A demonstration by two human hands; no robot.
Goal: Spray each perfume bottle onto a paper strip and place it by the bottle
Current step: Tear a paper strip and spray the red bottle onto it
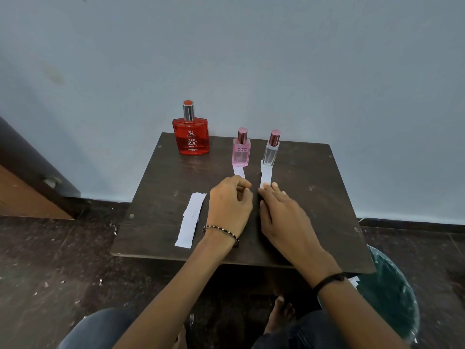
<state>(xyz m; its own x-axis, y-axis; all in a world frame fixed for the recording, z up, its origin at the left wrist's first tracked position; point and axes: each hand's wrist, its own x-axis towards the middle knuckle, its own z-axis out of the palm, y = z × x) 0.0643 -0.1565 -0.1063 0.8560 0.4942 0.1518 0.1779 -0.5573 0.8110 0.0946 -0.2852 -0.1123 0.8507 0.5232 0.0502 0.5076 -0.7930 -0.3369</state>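
Left hand [230, 210] lay loosely curled on the table [314, 197], fingers on the paper strip [239, 171] reaching ahead to the pink bottle [241, 152]. Right hand [281, 217] lay flat, fingertips pressing the strip [266, 176] before the clear bottle [271, 153]. Spare strips [190, 220] lay left of the left hand; red bottle [191, 137] stood beyond them.
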